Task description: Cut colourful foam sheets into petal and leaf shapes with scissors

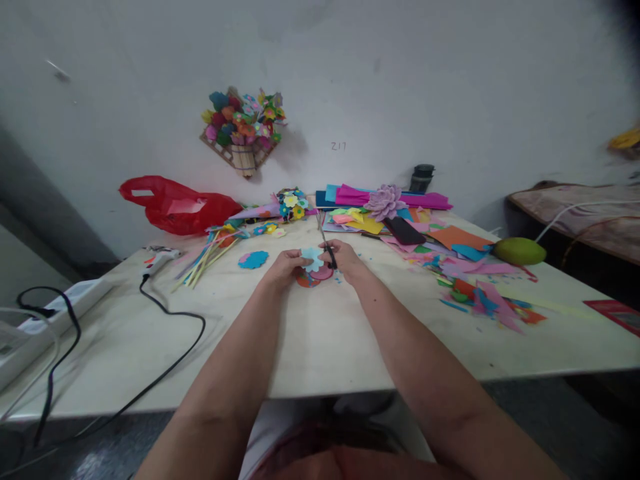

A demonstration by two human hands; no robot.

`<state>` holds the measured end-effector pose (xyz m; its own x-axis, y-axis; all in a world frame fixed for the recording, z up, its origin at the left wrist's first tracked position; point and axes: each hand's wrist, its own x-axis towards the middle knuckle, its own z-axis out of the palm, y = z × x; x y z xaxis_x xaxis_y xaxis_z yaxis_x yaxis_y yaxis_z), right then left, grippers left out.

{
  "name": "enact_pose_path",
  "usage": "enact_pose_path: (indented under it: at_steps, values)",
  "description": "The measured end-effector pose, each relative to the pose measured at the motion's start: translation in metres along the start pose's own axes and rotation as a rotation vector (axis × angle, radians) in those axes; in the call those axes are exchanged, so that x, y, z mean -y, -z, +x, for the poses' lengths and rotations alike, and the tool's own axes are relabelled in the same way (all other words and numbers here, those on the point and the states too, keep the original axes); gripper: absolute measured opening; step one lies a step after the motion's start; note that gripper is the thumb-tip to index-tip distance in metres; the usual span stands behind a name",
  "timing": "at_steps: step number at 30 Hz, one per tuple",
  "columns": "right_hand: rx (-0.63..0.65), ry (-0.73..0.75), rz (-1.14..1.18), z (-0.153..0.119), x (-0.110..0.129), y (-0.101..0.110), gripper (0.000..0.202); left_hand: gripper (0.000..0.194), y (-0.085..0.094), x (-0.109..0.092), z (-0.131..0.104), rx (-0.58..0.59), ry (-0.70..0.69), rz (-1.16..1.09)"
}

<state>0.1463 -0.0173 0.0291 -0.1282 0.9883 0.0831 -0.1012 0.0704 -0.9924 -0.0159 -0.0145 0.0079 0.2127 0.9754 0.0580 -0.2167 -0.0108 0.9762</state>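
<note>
Between the fingers of my left hand (289,265) is a pale blue paper flower (312,257) with a scalloped edge. My right hand (346,259) grips black-handled scissors (331,256), their metal blades pointing up and away from me. The scissors are right beside the flower; whether the fingertips of my right hand also touch the paper I cannot tell. Below my hands lie an orange cutout (307,282) and a pink cutout (323,273), partly covered by the flower. Left of my left hand, blue scalloped cutouts (253,259) rest on the table (330,347).
Paper scraps (493,303) and coloured sheets (457,237) spread over the right side, with a dark phone (404,231) among them. A red plastic bag (175,207) sits at back left. At left lie paper strips (207,257), a glue gun (161,261) with its cord, and a power strip (65,313).
</note>
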Motion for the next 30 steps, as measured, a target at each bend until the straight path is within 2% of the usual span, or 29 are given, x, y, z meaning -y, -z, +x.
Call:
enact_pose_path:
  at_steps: [7,13,20,25,30]
  values:
    - [-0.027,-0.032,0.001,-0.002,0.001,-0.005,0.026,0.021,-0.001,0.000,0.002,-0.039,-0.031,-0.030]
    - [0.017,-0.055,-0.074,-0.001,-0.001,0.001,0.026,0.022,0.004,0.001,0.005,-0.168,-0.098,-0.098]
    - [0.253,-0.016,-0.185,-0.004,-0.003,0.010,0.034,0.023,0.007,-0.003,0.007,-0.284,-0.113,-0.222]
    - [0.416,0.002,-0.272,-0.006,-0.001,0.016,0.035,0.022,0.007,-0.004,0.006,-0.274,-0.099,-0.241]
    - [0.492,0.019,-0.377,-0.006,0.001,0.020,0.032,0.018,0.007,-0.006,0.004,-0.257,-0.085,-0.254]
